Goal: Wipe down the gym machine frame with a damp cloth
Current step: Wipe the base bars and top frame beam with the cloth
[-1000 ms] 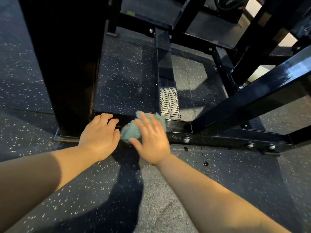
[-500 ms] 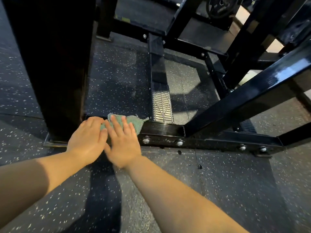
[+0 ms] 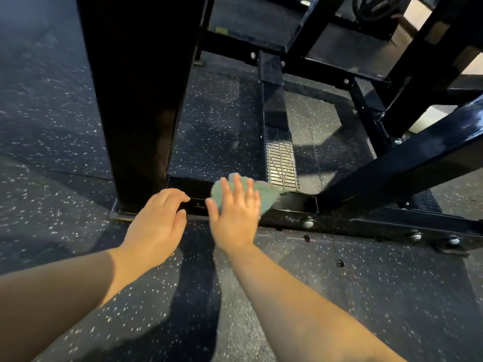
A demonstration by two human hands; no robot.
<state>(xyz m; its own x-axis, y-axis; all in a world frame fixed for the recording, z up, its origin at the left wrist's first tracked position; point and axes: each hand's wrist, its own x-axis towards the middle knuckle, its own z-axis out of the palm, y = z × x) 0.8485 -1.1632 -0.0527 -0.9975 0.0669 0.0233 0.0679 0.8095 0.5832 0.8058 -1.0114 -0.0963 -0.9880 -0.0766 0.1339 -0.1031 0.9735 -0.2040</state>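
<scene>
The black steel machine frame has a low base bar [image 3: 292, 207] running left to right on the floor. My right hand [image 3: 235, 215] lies flat with straight fingers on a pale green cloth [image 3: 266, 198], pressing it onto the top of that bar. The cloth shows above and to the right of the fingers. My left hand [image 3: 156, 226] rests on the bar's near edge just left of it, fingers loosely bent, beside the foot of a wide black upright post [image 3: 141, 100].
A diagonal black beam [image 3: 400, 163] rises to the right from the base bar. A centre rail with a ribbed metal tread plate [image 3: 281, 163] runs away from the bar. Bolts [image 3: 308, 222] line the bar's front. Speckled rubber floor [image 3: 366, 296] surrounds everything.
My right hand slid the cloth left along the bar until it met my left hand, then back right. The hands now sit apart again. My left hand stayed on the bar.
</scene>
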